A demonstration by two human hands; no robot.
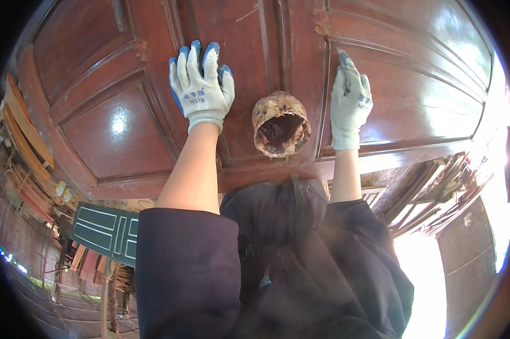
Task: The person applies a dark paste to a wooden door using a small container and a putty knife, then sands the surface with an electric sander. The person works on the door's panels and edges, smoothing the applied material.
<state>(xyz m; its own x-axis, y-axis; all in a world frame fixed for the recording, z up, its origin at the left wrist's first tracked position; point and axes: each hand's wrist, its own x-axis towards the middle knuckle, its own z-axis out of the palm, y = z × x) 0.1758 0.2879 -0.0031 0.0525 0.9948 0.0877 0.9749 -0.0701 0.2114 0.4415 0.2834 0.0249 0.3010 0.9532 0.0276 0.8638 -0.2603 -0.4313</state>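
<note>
A reddish-brown panelled wooden door [241,62] lies across the view in front of me. My left hand [203,85], in a white knit glove with blue coated fingertips, rests on it palm down with the fingers spread. Farther right, my right hand [350,104] wears a matching glove. Its fingers are drawn together over the door's raised moulding, the index finger stretched forward. A small, thin tip shows at that finger, too small to name. Between my hands stands a round, crusted pot [281,124], its mouth toward me, with dark reddish-brown matter inside.
Putty-like patches [321,21] mark the door's frame. A dark green panel with white lines [105,231] stands below left. Wooden boards are stacked at the left [29,130] and at the right [436,192]. Bright light comes from the right.
</note>
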